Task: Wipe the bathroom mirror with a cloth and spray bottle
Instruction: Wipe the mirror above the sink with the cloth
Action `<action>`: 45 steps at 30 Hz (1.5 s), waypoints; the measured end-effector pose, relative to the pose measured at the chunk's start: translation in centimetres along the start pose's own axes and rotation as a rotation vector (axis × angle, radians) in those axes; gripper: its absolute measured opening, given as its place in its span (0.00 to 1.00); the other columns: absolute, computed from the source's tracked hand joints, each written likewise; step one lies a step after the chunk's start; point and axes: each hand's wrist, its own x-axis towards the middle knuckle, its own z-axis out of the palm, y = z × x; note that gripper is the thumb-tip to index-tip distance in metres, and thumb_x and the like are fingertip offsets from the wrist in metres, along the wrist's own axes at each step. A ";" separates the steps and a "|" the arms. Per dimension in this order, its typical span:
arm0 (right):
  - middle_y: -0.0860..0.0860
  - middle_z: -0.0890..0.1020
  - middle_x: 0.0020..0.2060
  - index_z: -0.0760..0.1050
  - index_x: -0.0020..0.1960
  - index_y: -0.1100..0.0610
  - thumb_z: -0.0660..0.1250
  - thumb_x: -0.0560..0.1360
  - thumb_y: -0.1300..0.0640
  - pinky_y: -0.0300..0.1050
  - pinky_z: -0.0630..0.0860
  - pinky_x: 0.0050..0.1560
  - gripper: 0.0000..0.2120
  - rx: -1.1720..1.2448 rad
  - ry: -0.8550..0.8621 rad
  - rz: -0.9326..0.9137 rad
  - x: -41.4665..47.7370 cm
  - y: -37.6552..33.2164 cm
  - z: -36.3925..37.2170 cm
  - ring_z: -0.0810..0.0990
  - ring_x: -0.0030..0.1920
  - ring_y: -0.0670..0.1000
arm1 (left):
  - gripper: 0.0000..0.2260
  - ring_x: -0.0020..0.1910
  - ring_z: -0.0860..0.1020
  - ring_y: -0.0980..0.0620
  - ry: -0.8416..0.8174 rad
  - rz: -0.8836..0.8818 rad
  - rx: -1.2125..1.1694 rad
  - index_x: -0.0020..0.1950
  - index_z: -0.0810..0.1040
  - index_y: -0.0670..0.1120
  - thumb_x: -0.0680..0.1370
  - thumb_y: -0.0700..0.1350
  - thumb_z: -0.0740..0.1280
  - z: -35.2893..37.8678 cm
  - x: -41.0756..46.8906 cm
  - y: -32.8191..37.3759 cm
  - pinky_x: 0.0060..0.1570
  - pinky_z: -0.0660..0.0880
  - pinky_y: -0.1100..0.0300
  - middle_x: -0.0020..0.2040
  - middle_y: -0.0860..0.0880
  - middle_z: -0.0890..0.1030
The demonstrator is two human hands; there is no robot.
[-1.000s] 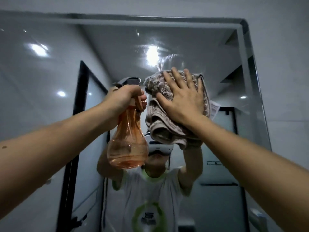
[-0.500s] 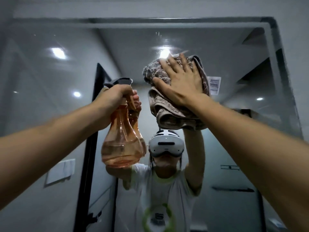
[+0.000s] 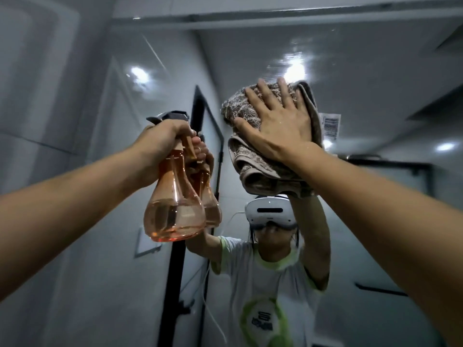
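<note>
While both forearms reach up from the bottom corners, the left hand [image 3: 160, 139] sits clenched round the neck of the spray bottle [image 3: 175, 196], just left of the cloth [image 3: 250, 169] and a little lower; finger on the trigger can't be told. Bottle is orange, clear, roughly a third full, hanging close to the glass. Right hand [image 3: 278, 123] is flat and spread, palm pressing the bunched cloth against the mirror [image 3: 363, 71], not gripping it. Cloth is high on the glass; its tag [image 3: 330, 125] sticks out to its right. Risks, as a guess: only palm pressure holds the cloth, so easing off could drop it; the bottle could knock the glass. Behind the cloth the glass is hidden, so wet or dry there is unknown. Streaks above the cloth are faint, blurred by lamp glare. Mirror's lower edge is cut off.
</note>
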 end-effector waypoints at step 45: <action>0.47 0.52 0.75 0.51 0.75 0.50 0.46 0.77 0.37 0.46 0.36 0.69 0.30 -0.007 -0.102 -0.276 -5.4 -16.7 5.9 0.42 0.75 0.49 | 0.04 0.36 0.78 0.54 0.246 -0.056 0.254 0.39 0.80 0.46 0.67 0.46 0.68 -14.3 -3.8 -7.4 0.30 0.72 0.65 0.37 0.49 0.80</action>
